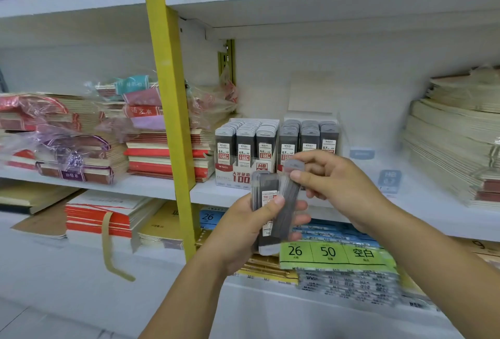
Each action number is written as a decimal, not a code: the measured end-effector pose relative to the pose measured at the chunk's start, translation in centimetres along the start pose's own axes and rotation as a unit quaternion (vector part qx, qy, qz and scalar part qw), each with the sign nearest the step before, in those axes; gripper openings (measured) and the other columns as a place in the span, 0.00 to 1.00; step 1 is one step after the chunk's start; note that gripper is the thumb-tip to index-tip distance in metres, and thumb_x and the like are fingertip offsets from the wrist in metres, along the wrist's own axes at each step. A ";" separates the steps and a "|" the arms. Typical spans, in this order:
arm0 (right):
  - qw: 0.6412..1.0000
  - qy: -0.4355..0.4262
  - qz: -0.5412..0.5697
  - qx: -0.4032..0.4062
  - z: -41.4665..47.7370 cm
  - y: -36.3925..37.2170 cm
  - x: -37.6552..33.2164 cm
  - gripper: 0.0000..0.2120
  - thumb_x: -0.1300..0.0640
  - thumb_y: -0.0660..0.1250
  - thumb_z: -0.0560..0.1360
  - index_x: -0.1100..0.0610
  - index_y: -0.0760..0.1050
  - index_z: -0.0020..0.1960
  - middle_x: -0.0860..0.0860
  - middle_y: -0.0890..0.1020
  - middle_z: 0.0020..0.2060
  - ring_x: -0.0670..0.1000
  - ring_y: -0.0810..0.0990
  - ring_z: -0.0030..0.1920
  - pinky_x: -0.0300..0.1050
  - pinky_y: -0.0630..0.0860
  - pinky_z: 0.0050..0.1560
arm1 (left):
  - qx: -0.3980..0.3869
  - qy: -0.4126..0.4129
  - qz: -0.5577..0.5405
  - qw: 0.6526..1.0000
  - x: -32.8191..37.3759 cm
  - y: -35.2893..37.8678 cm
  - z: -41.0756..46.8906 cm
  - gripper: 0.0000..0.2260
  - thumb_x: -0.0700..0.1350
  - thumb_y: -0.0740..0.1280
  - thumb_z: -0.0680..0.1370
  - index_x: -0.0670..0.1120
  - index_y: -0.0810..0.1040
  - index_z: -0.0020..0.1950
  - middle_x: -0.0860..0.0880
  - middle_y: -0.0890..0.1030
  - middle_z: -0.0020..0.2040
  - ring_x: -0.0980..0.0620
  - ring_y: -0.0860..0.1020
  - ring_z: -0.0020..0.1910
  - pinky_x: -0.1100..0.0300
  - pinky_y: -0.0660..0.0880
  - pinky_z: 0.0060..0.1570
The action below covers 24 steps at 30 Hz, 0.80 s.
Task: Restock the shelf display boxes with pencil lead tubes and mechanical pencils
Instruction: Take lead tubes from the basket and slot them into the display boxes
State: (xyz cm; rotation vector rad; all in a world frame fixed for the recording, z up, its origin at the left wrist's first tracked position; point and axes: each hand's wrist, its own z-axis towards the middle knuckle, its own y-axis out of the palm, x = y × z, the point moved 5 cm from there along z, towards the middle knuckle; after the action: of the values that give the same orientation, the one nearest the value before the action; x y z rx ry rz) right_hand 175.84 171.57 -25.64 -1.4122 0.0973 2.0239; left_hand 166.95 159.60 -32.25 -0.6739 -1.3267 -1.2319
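Note:
Two display boxes stand side by side on the middle shelf: the 0.5 box [234, 173] on the left and the 0.7 box [308, 133] on the right, both packed with rows of grey lead tubes. In front of them my left hand [243, 226] grips a small stack of lead tubes [263, 198] upright. My right hand [332, 179] pinches the top of one grey lead tube [289, 198] at the right side of that stack, tilted slightly. The lower part of the 0.7 box is hidden behind my right hand.
Stacks of notebooks [167, 155] lie left of the yellow upright [173, 111], some in plastic wrap. A tall pile of beige notebooks [454, 138] fills the shelf's right end. Loose blue price tags [389, 180] lie on the shelf. Packs of paper [332, 252] sit on the shelf below.

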 end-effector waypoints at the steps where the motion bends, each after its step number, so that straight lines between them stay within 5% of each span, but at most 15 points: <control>1: 0.999 0.002 0.032 -0.003 0.0 -0.3 0.0 0.08 0.60 0.68 0.76 0.49 0.78 0.53 0.49 0.85 0.39 0.46 0.79 0.31 0.35 0.72 0.30 | -0.002 -0.007 0.002 1.000 -0.1 0.0 0.0 0.17 0.51 0.67 0.79 0.47 0.77 0.67 0.42 0.84 0.61 0.42 0.82 0.61 0.50 0.83 0.51; 6: 0.995 0.015 0.100 -0.014 0.1 -1.5 0.5 0.07 0.56 0.67 0.77 0.55 0.74 0.54 0.54 0.85 0.43 0.54 0.82 0.38 0.43 0.77 0.38 | 0.042 -0.031 0.055 0.997 -0.8 -0.3 -0.4 0.16 0.52 0.68 0.78 0.50 0.78 0.64 0.50 0.85 0.60 0.50 0.85 0.53 0.57 0.82 0.42; 9: 0.998 0.023 0.062 -0.018 -0.1 -1.9 1.2 0.09 0.60 0.63 0.80 0.52 0.73 0.58 0.50 0.85 0.50 0.49 0.83 0.46 0.40 0.78 0.43 | 0.091 -0.015 0.100 0.991 -0.9 -1.2 -0.3 0.10 0.45 0.71 0.79 0.55 0.82 0.59 0.52 0.85 0.44 0.56 0.79 0.37 0.62 0.75 0.35; 12: 0.997 0.020 0.076 -0.021 -0.3 -2.2 1.5 0.14 0.64 0.61 0.80 0.50 0.70 0.62 0.50 0.85 0.53 0.49 0.83 0.54 0.40 0.78 0.48 | 0.136 0.000 0.108 0.985 -0.8 -2.0 -0.2 0.13 0.40 0.72 0.78 0.59 0.84 0.54 0.52 0.83 0.38 0.57 0.77 0.33 0.64 0.75 0.35; 18: 0.994 0.015 0.103 0.025 -0.5 -2.5 1.0 0.13 0.58 0.70 0.73 0.57 0.74 0.56 0.54 0.86 0.46 0.55 0.85 0.47 0.43 0.81 0.44 | 0.150 0.008 0.120 0.981 -0.8 -2.0 0.0 0.15 0.40 0.71 0.78 0.63 0.84 0.48 0.55 0.84 0.36 0.59 0.76 0.31 0.64 0.77 0.35; 21: 0.998 -0.006 0.026 0.050 -0.4 -2.7 0.2 0.09 0.63 0.68 0.76 0.53 0.75 0.54 0.51 0.86 0.43 0.53 0.85 0.40 0.44 0.82 0.39 | 0.151 -0.006 0.115 0.982 -0.9 -2.0 0.1 0.10 0.45 0.69 0.80 0.62 0.83 0.49 0.54 0.78 0.32 0.58 0.74 0.30 0.63 0.75 0.35; 24: 0.983 -0.111 -0.043 0.142 0.2 -4.2 -2.6 0.11 0.60 0.67 0.76 0.45 0.75 0.52 0.47 0.85 0.45 0.47 0.84 0.44 0.42 0.80 0.40 | 0.141 -0.024 0.082 0.986 -0.4 -1.8 0.2 0.07 0.49 0.70 0.75 0.61 0.83 0.50 0.52 0.76 0.34 0.55 0.73 0.32 0.59 0.73 0.37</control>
State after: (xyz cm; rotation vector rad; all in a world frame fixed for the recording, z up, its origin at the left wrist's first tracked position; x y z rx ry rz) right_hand 178.52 173.66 -22.09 -0.9936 0.2152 1.9911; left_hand 165.31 159.37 -33.10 -0.5993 -1.4228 -0.8803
